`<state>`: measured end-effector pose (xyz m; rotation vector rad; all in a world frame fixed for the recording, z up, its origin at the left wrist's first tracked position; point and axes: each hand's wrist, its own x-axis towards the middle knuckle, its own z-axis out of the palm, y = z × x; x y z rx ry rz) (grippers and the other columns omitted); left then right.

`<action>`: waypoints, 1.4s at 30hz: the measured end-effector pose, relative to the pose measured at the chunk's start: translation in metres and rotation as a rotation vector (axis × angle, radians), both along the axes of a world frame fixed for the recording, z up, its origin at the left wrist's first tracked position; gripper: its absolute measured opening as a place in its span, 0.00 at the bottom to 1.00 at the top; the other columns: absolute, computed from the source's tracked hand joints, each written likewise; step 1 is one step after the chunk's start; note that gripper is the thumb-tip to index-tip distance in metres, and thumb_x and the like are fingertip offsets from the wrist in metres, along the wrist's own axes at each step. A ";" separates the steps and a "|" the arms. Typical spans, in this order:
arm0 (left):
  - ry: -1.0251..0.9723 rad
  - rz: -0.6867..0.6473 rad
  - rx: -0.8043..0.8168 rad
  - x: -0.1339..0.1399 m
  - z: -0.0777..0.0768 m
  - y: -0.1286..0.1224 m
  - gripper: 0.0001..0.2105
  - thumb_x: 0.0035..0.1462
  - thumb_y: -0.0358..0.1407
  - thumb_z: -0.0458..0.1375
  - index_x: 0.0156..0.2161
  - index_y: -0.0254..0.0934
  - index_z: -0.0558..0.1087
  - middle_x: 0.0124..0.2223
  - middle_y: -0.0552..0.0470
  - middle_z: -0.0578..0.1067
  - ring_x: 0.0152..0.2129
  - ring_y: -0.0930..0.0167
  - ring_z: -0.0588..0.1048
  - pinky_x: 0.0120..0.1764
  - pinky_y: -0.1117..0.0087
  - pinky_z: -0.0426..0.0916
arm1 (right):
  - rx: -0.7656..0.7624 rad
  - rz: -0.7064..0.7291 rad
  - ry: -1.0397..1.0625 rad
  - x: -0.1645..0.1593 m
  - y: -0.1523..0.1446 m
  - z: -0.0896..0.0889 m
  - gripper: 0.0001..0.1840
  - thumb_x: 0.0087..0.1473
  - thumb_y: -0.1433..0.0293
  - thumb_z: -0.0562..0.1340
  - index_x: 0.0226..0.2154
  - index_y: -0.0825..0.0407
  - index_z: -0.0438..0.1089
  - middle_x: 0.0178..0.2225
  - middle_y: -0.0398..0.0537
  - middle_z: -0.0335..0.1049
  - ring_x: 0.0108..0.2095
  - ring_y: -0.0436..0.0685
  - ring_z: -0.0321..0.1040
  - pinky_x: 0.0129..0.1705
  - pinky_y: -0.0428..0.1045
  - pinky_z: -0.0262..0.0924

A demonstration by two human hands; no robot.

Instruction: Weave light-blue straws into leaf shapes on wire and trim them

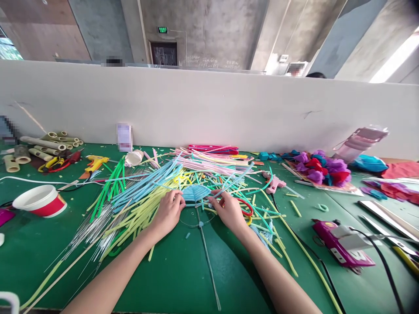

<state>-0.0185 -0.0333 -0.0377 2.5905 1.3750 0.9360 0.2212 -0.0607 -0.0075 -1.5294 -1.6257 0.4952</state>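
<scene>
Between my hands is a small round fan (196,192) with a wire ring. Light blue pipe cleaners cover its upper half, and a thin pale-blue handle (208,261) runs down toward me. My left hand (169,212) is closed in a pinch at the fan's left edge. At the right edge, my right hand (230,213) pinches a light blue pipe cleaner (244,173) whose free end sticks out up and to the right. The fingertips partly hide where it meets the ring. The ring's lower half is bare wire.
Loose yellow pipe cleaners (144,218) and pink ones (212,163) lie behind. A paper cup (41,201), yellow glue gun (97,163) and bamboo pieces (49,146) are left. A pink glue gun (275,184), purple power strip (340,244) and tilted bottle (360,141) are right.
</scene>
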 end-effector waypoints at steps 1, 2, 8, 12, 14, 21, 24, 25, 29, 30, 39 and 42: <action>0.005 0.006 -0.004 -0.002 0.001 0.001 0.07 0.65 0.30 0.48 0.37 0.38 0.67 0.48 0.42 0.71 0.47 0.60 0.71 0.48 0.55 0.67 | 0.023 -0.027 -0.003 0.001 0.000 0.002 0.16 0.57 0.56 0.60 0.40 0.49 0.74 0.30 0.45 0.76 0.24 0.54 0.67 0.29 0.48 0.59; 0.010 0.006 -0.011 -0.004 0.003 0.002 0.07 0.65 0.30 0.47 0.37 0.39 0.67 0.47 0.43 0.72 0.45 0.60 0.72 0.47 0.55 0.67 | 0.042 -0.040 0.004 0.002 0.000 0.003 0.16 0.57 0.56 0.60 0.40 0.49 0.73 0.30 0.46 0.76 0.24 0.54 0.66 0.29 0.48 0.59; 0.027 -0.089 -0.081 -0.019 0.013 0.011 0.08 0.66 0.30 0.44 0.38 0.39 0.66 0.38 0.46 0.74 0.37 0.63 0.74 0.40 0.62 0.67 | 0.029 0.064 0.043 0.002 0.001 0.000 0.14 0.58 0.57 0.60 0.33 0.48 0.74 0.36 0.48 0.75 0.28 0.55 0.69 0.31 0.49 0.62; -0.007 -0.107 -0.114 -0.024 0.024 0.009 0.09 0.67 0.34 0.45 0.37 0.40 0.65 0.35 0.49 0.73 0.33 0.66 0.73 0.36 0.66 0.67 | 0.091 0.124 -0.047 0.001 0.001 -0.004 0.11 0.58 0.59 0.61 0.32 0.47 0.75 0.41 0.50 0.74 0.40 0.60 0.71 0.38 0.52 0.66; -0.056 -0.098 -0.133 -0.025 0.027 0.006 0.09 0.67 0.35 0.45 0.36 0.40 0.65 0.34 0.50 0.73 0.32 0.67 0.73 0.35 0.67 0.67 | 0.130 0.151 -0.098 0.002 0.000 -0.004 0.10 0.58 0.61 0.62 0.32 0.47 0.75 0.43 0.51 0.73 0.45 0.62 0.69 0.45 0.55 0.65; -0.305 0.011 -0.294 -0.023 0.023 0.009 0.06 0.63 0.39 0.52 0.39 0.40 0.68 0.34 0.51 0.76 0.32 0.66 0.77 0.36 0.67 0.70 | 0.146 0.301 -0.141 -0.002 -0.004 0.000 0.08 0.62 0.65 0.58 0.36 0.48 0.72 0.45 0.50 0.74 0.49 0.60 0.68 0.53 0.56 0.62; -0.437 0.027 -0.409 -0.025 0.019 0.013 0.10 0.59 0.41 0.57 0.42 0.38 0.70 0.36 0.49 0.78 0.34 0.65 0.78 0.36 0.66 0.72 | 0.111 0.321 -0.157 -0.005 -0.003 -0.001 0.09 0.63 0.64 0.57 0.38 0.48 0.72 0.42 0.50 0.75 0.46 0.60 0.70 0.49 0.55 0.63; -0.473 0.024 -0.436 -0.026 0.018 0.014 0.11 0.57 0.42 0.58 0.42 0.38 0.71 0.36 0.49 0.78 0.34 0.65 0.78 0.36 0.66 0.72 | 0.112 0.315 -0.165 -0.005 -0.003 -0.001 0.09 0.63 0.63 0.57 0.38 0.48 0.72 0.41 0.50 0.75 0.45 0.60 0.70 0.48 0.55 0.64; -0.572 0.002 -0.499 -0.029 0.017 0.016 0.14 0.53 0.42 0.63 0.41 0.36 0.72 0.36 0.48 0.78 0.34 0.66 0.78 0.38 0.66 0.73 | 0.117 0.285 -0.178 -0.005 -0.001 -0.002 0.10 0.63 0.63 0.57 0.36 0.48 0.72 0.38 0.49 0.75 0.43 0.60 0.70 0.45 0.54 0.64; -0.566 0.011 -0.498 -0.030 0.019 0.015 0.13 0.53 0.42 0.63 0.40 0.36 0.72 0.35 0.48 0.78 0.34 0.66 0.78 0.38 0.66 0.73 | 0.114 0.286 -0.179 -0.005 -0.001 -0.002 0.09 0.63 0.63 0.58 0.36 0.49 0.72 0.38 0.49 0.75 0.42 0.60 0.70 0.45 0.54 0.64; -0.548 0.044 -0.392 -0.021 0.035 0.005 0.11 0.54 0.42 0.63 0.38 0.38 0.74 0.34 0.50 0.79 0.32 0.66 0.78 0.37 0.66 0.73 | 0.138 0.299 -0.212 -0.005 -0.001 -0.003 0.03 0.60 0.70 0.62 0.37 0.49 0.72 0.40 0.49 0.75 0.44 0.59 0.70 0.47 0.53 0.64; -0.693 -0.082 -0.563 -0.018 0.032 0.005 0.15 0.51 0.42 0.65 0.42 0.37 0.74 0.39 0.47 0.80 0.38 0.64 0.79 0.42 0.64 0.75 | 0.147 0.287 -0.216 -0.005 0.000 -0.005 0.03 0.60 0.70 0.61 0.37 0.50 0.72 0.40 0.49 0.75 0.43 0.59 0.71 0.46 0.53 0.65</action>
